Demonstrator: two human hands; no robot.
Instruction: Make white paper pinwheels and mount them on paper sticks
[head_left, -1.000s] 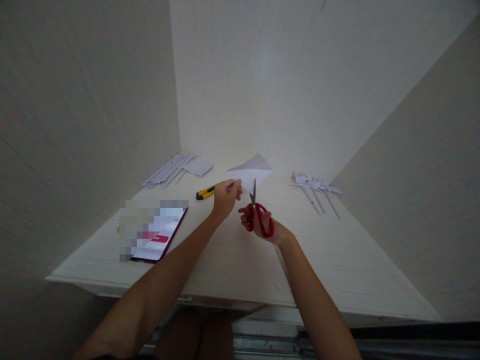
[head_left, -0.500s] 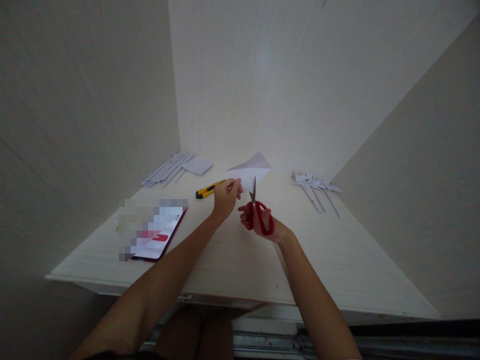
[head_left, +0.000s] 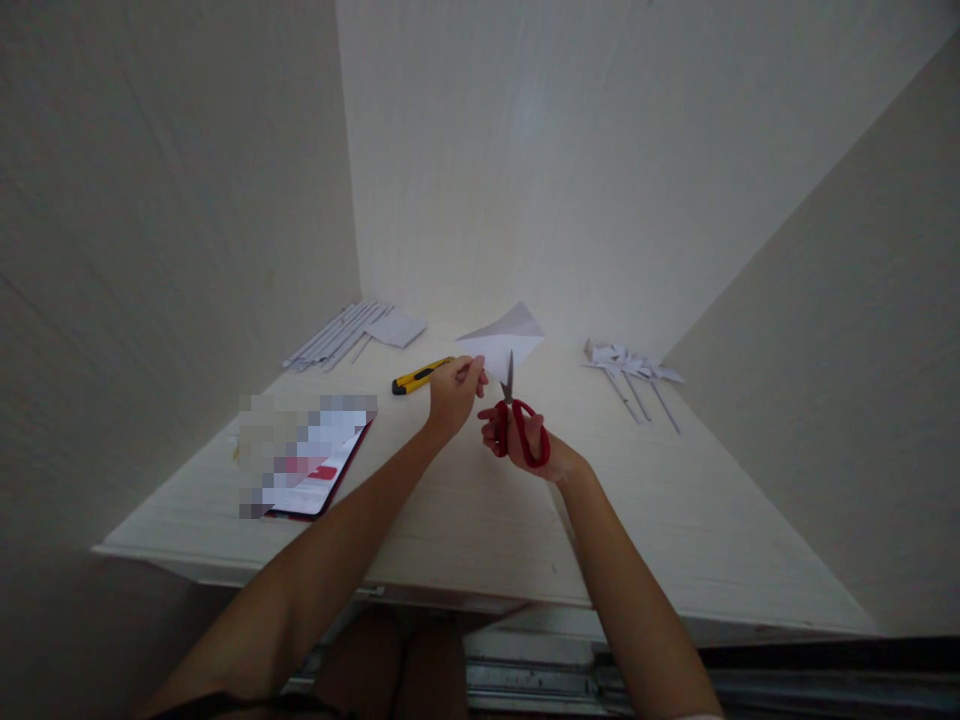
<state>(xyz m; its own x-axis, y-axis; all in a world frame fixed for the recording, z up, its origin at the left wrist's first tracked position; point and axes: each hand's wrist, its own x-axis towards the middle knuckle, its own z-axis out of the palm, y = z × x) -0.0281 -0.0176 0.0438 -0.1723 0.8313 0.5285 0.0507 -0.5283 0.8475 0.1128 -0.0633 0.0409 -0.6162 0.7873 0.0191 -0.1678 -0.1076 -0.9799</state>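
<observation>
My left hand (head_left: 456, 393) pinches the near left corner of a creased sheet of white paper (head_left: 514, 335), which is held above the table. In my right hand (head_left: 525, 440) is a pair of scissors (head_left: 512, 405) with red handles, my fingers through the loops. The blades point away from me, slightly parted, at the paper's near right edge; whether they touch it I cannot tell. Just left of my left hand lies a yellow and black utility knife (head_left: 421, 376).
Rolled paper sticks (head_left: 334, 338) and a small stack of paper squares (head_left: 397, 327) lie back left. Paper pinwheels on sticks (head_left: 634, 365) lie at the right. A phone (head_left: 322, 465), partly blurred out, rests front left. Walls (head_left: 480, 180) enclose the white table (head_left: 675, 520).
Almost nothing differs. The paper and both hands sit a few pixels further right, and the scissors stay at the paper's edge.
</observation>
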